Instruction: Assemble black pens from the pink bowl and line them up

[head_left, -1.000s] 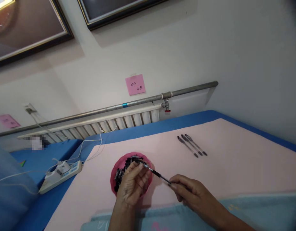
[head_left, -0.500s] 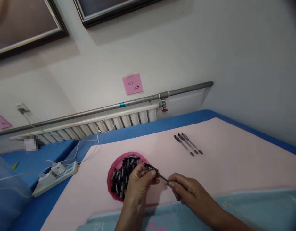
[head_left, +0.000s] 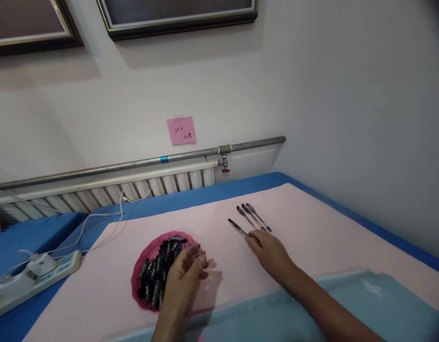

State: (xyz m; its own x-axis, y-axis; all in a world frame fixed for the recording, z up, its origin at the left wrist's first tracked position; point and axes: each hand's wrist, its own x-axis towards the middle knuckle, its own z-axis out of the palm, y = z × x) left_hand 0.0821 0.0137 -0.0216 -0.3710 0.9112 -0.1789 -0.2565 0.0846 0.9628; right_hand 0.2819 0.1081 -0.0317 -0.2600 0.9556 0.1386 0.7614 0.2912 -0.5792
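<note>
A capped black pen [head_left: 237, 226] is pinched in the fingers of my right hand [head_left: 271, 251], low over the pink table surface. Just beyond that hand lie three similar pens [head_left: 253, 215] side by side, their lower ends partly behind my fingers. My left hand [head_left: 189, 268] hovers beside the pink basket [head_left: 136, 275], its fingers loosely curved and apart, with nothing visible in them. Inside the basket is a heap of black-capped pens [head_left: 162, 266], partly hidden by my left hand and wrist.
A light-blue cloth [head_left: 262, 316] runs along the near edge under my forearms. To the left, a power strip [head_left: 68, 266] with plugged-in chargers and white cables [head_left: 119, 209] lies on blue cloth. A radiator [head_left: 169, 184] and metal pipe [head_left: 127, 166] line the wall behind.
My right hand has carried the pen away from my left hand, out towards the three lying pens. The left hand has let go of it. The view has shifted to the right.
</note>
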